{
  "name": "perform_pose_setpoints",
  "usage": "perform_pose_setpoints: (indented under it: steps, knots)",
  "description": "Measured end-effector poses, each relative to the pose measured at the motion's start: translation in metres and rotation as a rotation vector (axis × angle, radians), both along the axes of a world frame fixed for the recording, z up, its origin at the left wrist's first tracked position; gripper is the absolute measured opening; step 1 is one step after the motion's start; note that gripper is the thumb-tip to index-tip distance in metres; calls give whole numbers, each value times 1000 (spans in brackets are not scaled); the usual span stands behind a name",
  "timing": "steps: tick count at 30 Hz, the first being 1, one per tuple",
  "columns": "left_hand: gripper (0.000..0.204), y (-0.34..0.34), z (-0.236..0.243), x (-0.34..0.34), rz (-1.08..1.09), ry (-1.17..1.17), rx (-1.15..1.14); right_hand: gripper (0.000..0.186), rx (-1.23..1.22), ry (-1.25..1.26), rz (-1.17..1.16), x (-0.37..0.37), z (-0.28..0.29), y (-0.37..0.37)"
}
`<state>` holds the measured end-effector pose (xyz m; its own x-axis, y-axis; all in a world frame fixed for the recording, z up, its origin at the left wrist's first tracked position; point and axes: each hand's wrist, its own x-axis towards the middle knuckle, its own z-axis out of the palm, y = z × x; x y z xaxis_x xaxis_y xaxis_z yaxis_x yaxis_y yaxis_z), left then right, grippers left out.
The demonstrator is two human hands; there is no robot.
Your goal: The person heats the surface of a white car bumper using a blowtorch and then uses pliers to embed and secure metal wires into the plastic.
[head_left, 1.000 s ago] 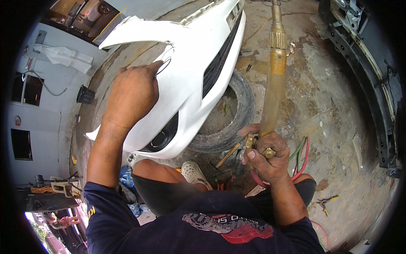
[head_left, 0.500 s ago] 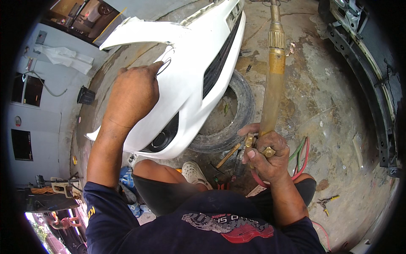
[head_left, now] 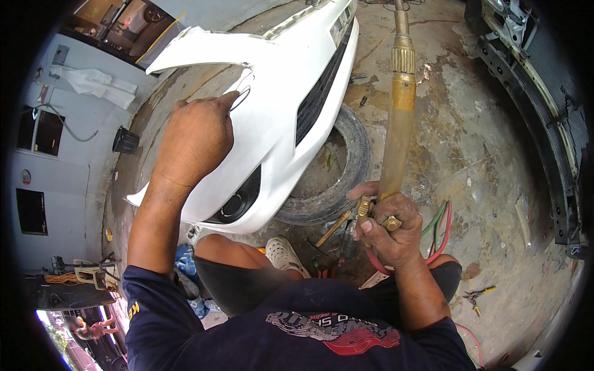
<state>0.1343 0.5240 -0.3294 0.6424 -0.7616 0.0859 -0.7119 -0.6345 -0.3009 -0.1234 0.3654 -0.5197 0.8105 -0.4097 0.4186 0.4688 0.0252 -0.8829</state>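
A white car bumper (head_left: 266,117) with a dark grille lies slantwise in front of me, partly over a worn tire (head_left: 331,191). My left hand (head_left: 197,133) is over the bumper near its torn upper edge. Its fingers are closed, and a thin dark wire (head_left: 241,99) curves out at the fingertips; the grip itself is mostly hidden by the back of the hand. My right hand (head_left: 393,226) is wrapped round the valve end of a brass gas torch (head_left: 399,133), which points away from me. No flame shows in view.
Red and green hoses (head_left: 444,229) loop beside my right wrist. A hammer (head_left: 334,227) lies by the tire, and yellow-handled pliers (head_left: 475,298) lie at the right. A car's stripped front (head_left: 557,123) stands along the right side. A black bucket (head_left: 125,140) is by the left wall.
My hands, the torch and the bumper stay almost exactly where they were. A distant person at the lower left has shifted posture slightly.
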Motion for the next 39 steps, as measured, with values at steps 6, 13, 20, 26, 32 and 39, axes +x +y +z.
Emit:
perform_pose_setpoints:
  steps: [6, 13, 20, 26, 32, 39]
  knots:
    - [43, -1, -2, 0, 16, -3, 14, 21, 19, 21, 5, -1, 4, 0]
    - [43, -1, -1, 1, -1, 4, 3, 21, 21, 19, -4, -1, 3, -1]
    - [42, -1, -1, 2, 5, 11, 5, 19, -9, 5, -7, 1, 2, -2]
    - [41, 0, -2, 3, 11, 11, 4, 20, -20, 5, -5, 1, 3, -3]
    - [41, -1, -2, 3, 9, 15, 7, 20, -14, 18, -7, 0, 2, -3]
    - [41, -1, -6, 10, 21, 38, 19, 19, -15, 17, 0, 0, 2, -3]
